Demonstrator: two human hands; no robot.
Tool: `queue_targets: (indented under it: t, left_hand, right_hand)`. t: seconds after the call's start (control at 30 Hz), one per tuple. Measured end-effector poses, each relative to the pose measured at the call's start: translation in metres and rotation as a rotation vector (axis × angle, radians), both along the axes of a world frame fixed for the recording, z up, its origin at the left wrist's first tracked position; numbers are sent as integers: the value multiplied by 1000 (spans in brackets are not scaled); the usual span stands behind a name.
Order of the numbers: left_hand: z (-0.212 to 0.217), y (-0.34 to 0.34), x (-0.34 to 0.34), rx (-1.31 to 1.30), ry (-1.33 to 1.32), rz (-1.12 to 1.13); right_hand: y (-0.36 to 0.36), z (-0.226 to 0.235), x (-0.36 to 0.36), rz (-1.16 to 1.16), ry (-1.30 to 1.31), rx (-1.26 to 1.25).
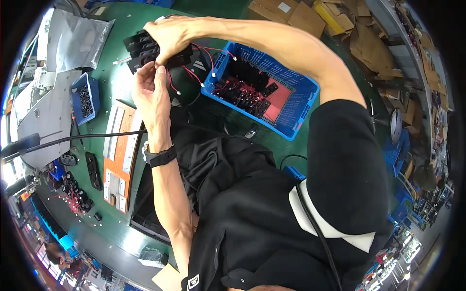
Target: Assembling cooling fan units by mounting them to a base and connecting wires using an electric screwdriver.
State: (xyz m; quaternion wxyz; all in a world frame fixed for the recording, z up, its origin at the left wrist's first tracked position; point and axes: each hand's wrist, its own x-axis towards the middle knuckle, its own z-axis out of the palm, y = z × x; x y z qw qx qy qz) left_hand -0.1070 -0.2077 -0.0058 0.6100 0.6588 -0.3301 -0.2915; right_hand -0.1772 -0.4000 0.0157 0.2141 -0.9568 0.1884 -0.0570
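Note:
My right hand (170, 36) grips a black switch panel (145, 51) held above the green table, fingers wrapped over its top edge. My left hand (150, 89) reaches up from below and pinches at the panel's underside, where red wires (194, 75) with small white connectors hang down. A black watch sits on my left wrist. Just to the right stands a blue plastic crate (296, 87) with several black switch parts and red wires inside it.
A small blue bin of dark screws (85, 99) sits at the left beside grey sheet-metal parts (43, 116). An orange and white jig board (119, 155) lies near my left forearm. Silver bags lie at top left, cardboard boxes (301, 17) at the top.

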Motion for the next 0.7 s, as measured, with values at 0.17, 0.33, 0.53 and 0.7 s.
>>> queue_targets:
  t: [0.17,0.33,0.53,0.7]
  left_hand:
    - [10,-4,-9,-48,-45,-42]
    - [22,-19,-19,-171,-177,-125]
    - [-11,-79,-10,125,-1339,-375]
    - [-38,-102,1,79,-1532,-364]
  right_hand:
    - [-13,-35,-27,-48,-411,598]
    - [14,-60,-102,-195,-850,1413]
    - [76,-218,-229,-810,-1128,1782]
    - [158,-379,-331,-1228,-1005,1994]
